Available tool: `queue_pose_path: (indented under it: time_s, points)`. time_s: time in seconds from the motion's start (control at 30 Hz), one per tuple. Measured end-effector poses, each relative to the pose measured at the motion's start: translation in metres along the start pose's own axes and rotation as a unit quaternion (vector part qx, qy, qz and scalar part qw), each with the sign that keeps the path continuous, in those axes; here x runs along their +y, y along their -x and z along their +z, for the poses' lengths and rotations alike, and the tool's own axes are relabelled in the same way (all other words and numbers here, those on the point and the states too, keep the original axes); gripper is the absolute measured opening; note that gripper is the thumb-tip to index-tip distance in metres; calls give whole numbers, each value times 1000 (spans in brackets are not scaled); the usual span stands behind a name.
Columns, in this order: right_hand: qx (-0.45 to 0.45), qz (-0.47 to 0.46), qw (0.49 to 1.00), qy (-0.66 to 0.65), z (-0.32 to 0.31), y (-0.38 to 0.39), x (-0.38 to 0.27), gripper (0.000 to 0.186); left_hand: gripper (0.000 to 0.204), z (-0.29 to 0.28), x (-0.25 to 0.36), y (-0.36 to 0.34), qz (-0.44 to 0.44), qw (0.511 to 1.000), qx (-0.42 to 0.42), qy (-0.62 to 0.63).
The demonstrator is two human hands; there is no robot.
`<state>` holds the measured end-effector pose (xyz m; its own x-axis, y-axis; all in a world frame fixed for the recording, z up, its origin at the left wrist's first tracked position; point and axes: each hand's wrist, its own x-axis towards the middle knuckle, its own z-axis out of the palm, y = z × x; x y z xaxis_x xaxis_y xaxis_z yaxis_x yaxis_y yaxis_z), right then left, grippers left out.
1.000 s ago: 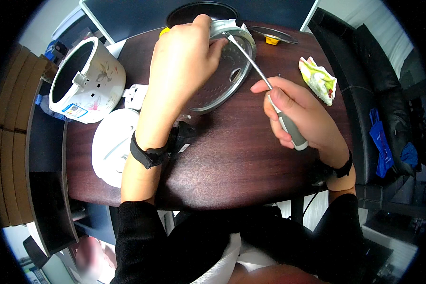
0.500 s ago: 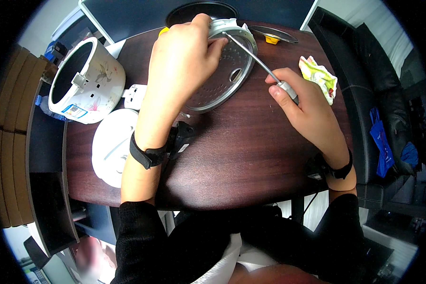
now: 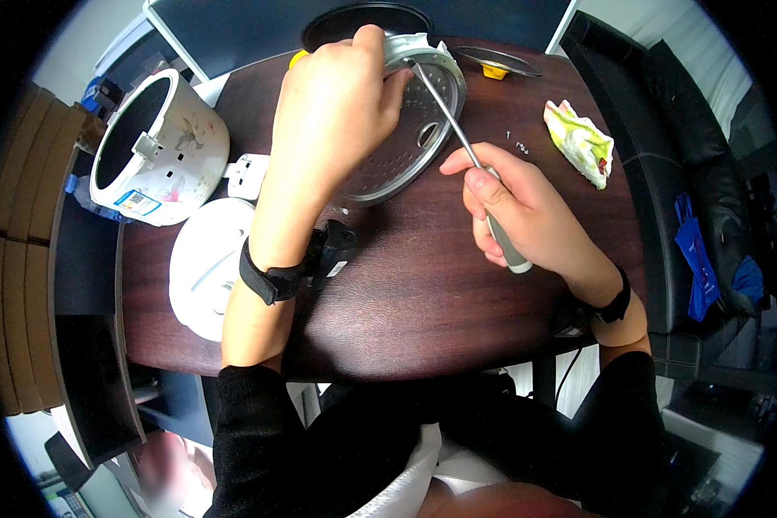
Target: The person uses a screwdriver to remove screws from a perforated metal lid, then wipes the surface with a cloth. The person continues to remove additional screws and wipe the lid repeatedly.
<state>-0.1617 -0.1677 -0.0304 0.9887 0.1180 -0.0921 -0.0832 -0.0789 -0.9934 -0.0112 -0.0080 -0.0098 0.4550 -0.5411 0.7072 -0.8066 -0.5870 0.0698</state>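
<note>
Rice-cooker inner lid [image 3: 406, 129], perforated metal, stands tilted on the dark table [image 3: 423, 293], steadied by the left hand [image 3: 337, 112] gripping its rim while the right hand [image 3: 518, 216] grasps a screwdriver [image 3: 466, 151], tip at the rim, unscrewing apparently unfinished.

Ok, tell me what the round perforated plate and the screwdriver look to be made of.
Perforated plate: likely bare metal, perhaps aluminium; dull silver sheen, punched holes, pale grey rim that looks plastic. Screwdriver: shaft looks like polished steel, thin and bright; the handle in the right hand is grey, probably plastic or rubber, matte.
</note>
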Motion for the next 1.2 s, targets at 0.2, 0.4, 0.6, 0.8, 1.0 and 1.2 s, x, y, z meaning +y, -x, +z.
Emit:
queue_pose_path:
  time_s: [0.2,0.4,0.6,0.8,1.0,1.2]
  points:
    - [-46,42,967,-248,9,9,-7,31,26,1,2,1,4,1000,11,-9]
    - [83,-37,959,269,-15,9,-13,25,26,0,3,2,1,1000,11,-3]
    - [184,-227,804,518,-30,9,-6,25,27,-2,3,1,3,1000,2,-5]
    - [126,-169,845,492,-37,8,-12,28,25,-4,3,0,25,1000,-5,13]
    - [17,-31,971,237,-37,4,-19,25,26,-5,1,0,42,999,3,-7]
    - [-54,11,996,-65,-24,2,-7,31,26,-4,0,0,25,1000,5,0]
